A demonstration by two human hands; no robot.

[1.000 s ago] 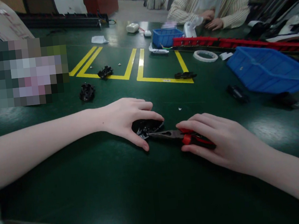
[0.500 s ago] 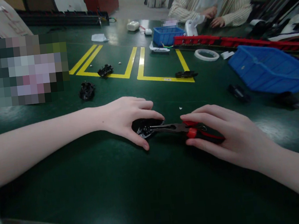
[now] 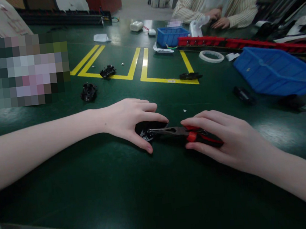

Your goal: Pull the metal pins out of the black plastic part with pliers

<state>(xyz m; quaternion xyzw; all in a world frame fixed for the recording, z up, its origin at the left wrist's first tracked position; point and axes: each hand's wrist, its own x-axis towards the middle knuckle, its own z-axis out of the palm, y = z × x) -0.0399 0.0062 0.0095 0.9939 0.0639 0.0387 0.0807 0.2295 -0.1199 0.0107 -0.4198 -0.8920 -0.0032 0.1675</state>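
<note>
My left hand (image 3: 131, 120) lies over a small black plastic part (image 3: 145, 134) on the green table, gripping it between thumb and fingers; much of the part is hidden beneath the hand. In my right hand (image 3: 223, 132) is a pair of long-nose pliers (image 3: 180, 130) with red and black handles. Their jaws point left, and the tips reach the part between my left thumb and index finger. Whether the tips hold anything small I cannot make out.
Black plastic parts (image 3: 88, 92) lie beyond my left arm, among yellow tape lines (image 3: 113, 76). A blue bin (image 3: 276, 70), a tape roll (image 3: 211, 56) and a red strip (image 3: 224, 41) are at the right. Across the table sits a person (image 3: 218, 5).
My right hand and the pliers have shifted a little left, bringing the jaw tips further over the black part. My left hand stays where it was.
</note>
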